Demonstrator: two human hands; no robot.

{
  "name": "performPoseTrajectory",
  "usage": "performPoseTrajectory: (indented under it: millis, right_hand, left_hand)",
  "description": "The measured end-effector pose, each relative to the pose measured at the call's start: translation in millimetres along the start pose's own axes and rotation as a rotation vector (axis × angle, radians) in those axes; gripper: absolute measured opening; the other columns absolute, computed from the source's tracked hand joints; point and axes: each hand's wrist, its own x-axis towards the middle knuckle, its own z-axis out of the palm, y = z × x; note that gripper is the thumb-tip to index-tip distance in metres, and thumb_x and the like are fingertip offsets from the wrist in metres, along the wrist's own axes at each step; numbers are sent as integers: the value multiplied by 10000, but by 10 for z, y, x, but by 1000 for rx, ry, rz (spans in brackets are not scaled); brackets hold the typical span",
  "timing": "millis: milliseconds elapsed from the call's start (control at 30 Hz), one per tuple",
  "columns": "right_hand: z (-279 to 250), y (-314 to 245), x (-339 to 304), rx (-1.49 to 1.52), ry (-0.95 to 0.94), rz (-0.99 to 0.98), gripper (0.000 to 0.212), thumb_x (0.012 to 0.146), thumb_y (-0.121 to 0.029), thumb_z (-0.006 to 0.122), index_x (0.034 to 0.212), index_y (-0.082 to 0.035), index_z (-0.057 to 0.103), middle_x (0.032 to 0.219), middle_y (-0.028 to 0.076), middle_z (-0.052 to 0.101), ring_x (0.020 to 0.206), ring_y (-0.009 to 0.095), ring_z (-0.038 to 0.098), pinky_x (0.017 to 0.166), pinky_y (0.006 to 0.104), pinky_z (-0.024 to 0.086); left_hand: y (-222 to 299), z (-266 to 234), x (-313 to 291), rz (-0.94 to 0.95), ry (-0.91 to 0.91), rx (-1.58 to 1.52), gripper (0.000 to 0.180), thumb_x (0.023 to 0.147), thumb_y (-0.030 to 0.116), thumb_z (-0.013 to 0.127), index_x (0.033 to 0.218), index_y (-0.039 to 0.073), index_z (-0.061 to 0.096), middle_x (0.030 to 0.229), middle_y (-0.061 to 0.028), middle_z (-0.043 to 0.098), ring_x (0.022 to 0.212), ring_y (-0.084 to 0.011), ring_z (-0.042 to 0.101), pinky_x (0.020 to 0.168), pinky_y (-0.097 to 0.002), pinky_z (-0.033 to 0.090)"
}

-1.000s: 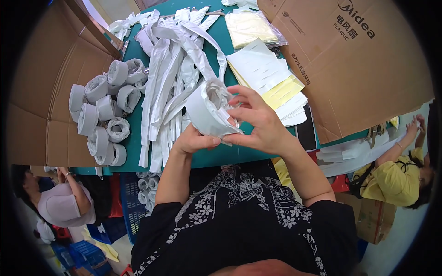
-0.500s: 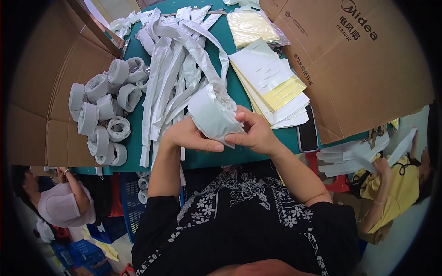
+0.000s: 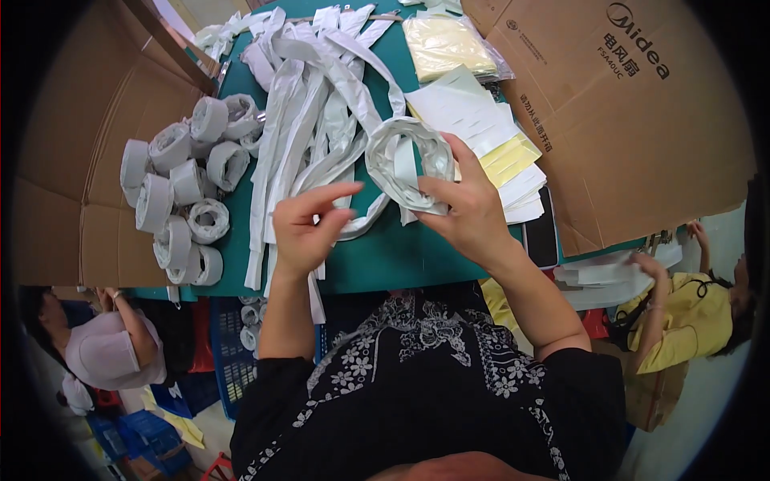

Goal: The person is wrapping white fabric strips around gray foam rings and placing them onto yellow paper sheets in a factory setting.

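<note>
A white rolled strip (image 3: 375, 164), coiled into a ring, is gripped at its right side by my right hand (image 3: 473, 200), thumb inside the opening and fingers behind. The ring is tilted so that its hollow middle faces me. From its left side a loose white band trails down toward the table. My left hand (image 3: 311, 224) hovers just left of the ring, apart from it, with thumb and forefinger spread and nothing between them. Behind and under the hands, a heap of long white strips (image 3: 297, 120) lies across the green table (image 3: 385, 260).
Several finished-looking white rolls (image 3: 186, 183) are piled at the left beside a cardboard box (image 3: 72, 200). To the right are white and yellow sheets (image 3: 473, 120), a bagged yellow stack (image 3: 449, 44), a phone (image 3: 541, 232) and another carton (image 3: 618, 136). Two people sit at either side.
My left hand has let go of the roll and moved left. The right hand has lifted the roll slightly up and right, turning its opening toward me.
</note>
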Motion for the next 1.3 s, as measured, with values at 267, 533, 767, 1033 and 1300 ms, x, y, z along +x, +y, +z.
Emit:
performPoseTrajectory:
  millis: [267, 533, 767, 1033, 1300]
  right_hand:
    - [129, -33, -16, -205, -11, -129, 331, 580, -87, 756, 886, -71, 632, 1262, 195, 419, 1097, 344, 494, 870, 369, 440]
    - [38, 201, 17, 107, -188, 134, 293, 643, -153, 751, 902, -44, 669, 1095, 150, 527, 893, 282, 586, 779, 335, 466]
    - [-98, 197, 131, 207, -394, 155, 287, 701, -250, 714, 865, -19, 665, 941, 131, 551, 788, 252, 575, 686, 307, 458]
    - [-97, 357, 129, 625, -762, 237, 428, 749, -279, 689, 1060, -5, 584, 1038, 113, 555, 917, 233, 561, 766, 319, 456]
    - [56, 344, -17, 699, -558, 345, 428, 737, -252, 685, 1079, -23, 567, 952, 61, 574, 819, 139, 541, 719, 284, 445]
  left_hand:
    - [211, 312, 348, -403, -198, 204, 249, 757, 136, 714, 946, 11, 610, 495, 39, 501, 408, -28, 421, 384, -200, 290]
    - [31, 371, 212, -301, -342, 1, 314, 702, 150, 761, 961, 39, 621, 575, 32, 520, 468, -53, 418, 430, -215, 318]
    - [94, 320, 301, 197, -209, 647, 545, 520, 345, 813, 992, 121, 657, 1008, -76, 512, 932, -245, 468, 767, -338, 398]
    - [-58, 281, 313, 183, -456, 289, 407, 574, 299, 807, 870, 81, 632, 968, -46, 576, 935, -237, 482, 861, -367, 336]
    - [-123, 406, 182, -112, -232, -20, 234, 693, 116, 745, 899, 66, 647, 901, -45, 624, 779, -155, 560, 598, -257, 426]
